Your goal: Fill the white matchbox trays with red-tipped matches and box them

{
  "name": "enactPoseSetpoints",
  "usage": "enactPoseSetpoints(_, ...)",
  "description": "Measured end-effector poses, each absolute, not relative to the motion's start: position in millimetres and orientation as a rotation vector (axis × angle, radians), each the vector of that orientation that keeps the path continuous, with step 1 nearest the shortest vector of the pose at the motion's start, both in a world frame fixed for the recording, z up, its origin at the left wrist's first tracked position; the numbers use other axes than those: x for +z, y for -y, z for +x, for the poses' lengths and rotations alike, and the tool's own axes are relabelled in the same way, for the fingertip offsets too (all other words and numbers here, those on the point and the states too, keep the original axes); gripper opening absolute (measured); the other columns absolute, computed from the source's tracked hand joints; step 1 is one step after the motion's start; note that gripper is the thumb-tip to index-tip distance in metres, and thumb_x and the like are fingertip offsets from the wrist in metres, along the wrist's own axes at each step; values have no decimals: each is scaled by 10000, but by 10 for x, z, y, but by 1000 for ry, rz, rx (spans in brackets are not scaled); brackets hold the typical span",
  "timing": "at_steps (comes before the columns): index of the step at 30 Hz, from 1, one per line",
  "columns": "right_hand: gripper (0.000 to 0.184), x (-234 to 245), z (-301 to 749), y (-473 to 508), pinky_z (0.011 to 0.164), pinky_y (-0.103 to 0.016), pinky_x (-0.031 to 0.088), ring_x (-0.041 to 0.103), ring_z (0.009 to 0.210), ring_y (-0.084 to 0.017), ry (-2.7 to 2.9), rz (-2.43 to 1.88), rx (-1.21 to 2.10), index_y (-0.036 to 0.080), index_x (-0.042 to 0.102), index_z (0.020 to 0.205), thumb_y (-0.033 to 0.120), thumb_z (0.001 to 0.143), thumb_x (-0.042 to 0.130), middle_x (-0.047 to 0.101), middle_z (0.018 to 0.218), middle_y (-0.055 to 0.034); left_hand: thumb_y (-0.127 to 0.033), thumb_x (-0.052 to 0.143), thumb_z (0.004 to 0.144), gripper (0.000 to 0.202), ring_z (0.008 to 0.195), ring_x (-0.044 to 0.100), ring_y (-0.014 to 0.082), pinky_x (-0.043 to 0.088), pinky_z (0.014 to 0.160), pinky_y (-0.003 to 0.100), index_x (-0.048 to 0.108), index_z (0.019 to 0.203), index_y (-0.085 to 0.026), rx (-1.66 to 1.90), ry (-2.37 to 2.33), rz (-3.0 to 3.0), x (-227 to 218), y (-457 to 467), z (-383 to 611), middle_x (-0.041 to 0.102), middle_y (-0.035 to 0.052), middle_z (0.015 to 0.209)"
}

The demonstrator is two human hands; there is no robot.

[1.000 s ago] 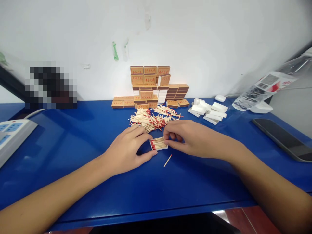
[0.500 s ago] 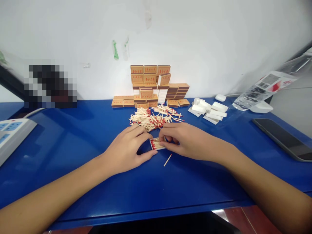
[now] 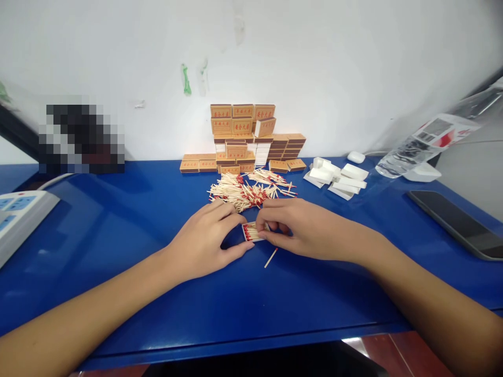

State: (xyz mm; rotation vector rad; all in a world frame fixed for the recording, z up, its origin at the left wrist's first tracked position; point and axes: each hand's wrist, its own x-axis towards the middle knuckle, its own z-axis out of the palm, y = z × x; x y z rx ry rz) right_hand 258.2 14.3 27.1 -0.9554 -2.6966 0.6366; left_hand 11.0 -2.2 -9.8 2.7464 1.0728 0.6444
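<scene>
A small white matchbox tray [image 3: 250, 232] filled with red-tipped matches lies on the blue table [image 3: 118, 230]. My left hand [image 3: 204, 242] cups its left end, index finger and thumb on either side of it. My right hand [image 3: 302, 226] covers the tray's right end, thumb and fingers pinched over the matches. One loose match [image 3: 271, 257] lies just in front of the right hand. A heap of loose matches [image 3: 247, 189] sits right behind both hands.
Brown matchboxes [image 3: 243, 137] are stacked against the wall. Empty white trays [image 3: 338, 178] lie at the back right, with a plastic bottle [image 3: 424, 142] and a dark phone [image 3: 459, 224] further right. A white power strip [image 3: 19, 214] sits at the left edge.
My right hand has slid left over the tray and now covers most of it. The left hand has stayed in place.
</scene>
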Motion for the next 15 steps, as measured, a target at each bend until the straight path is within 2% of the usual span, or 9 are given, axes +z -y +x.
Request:
enactPoseSetpoints(8, 121, 221, 2610, -172, 697, -290, 405, 585, 787, -150, 2692, -967, 500, 181, 679, 960, 195, 1027, 580, 653, 988, -48, -410, 699, 981, 275, 1015, 636, 282, 549, 946, 471, 706, 1121, -174, 620, -1063, 2734, -96, 20, 109, 684, 96, 1040)
enactPoseSetpoints(15, 55, 207, 2625, -176, 675, -296, 380, 561, 759, -151, 2662, -1045, 355, 184, 631, 963, 206, 1008, 610, 659, 997, -47, -407, 697, 984, 278, 1018, 632, 282, 549, 956, 477, 710, 1140, -178, 616, -1056, 2725, -85, 18, 111, 684, 96, 1036)
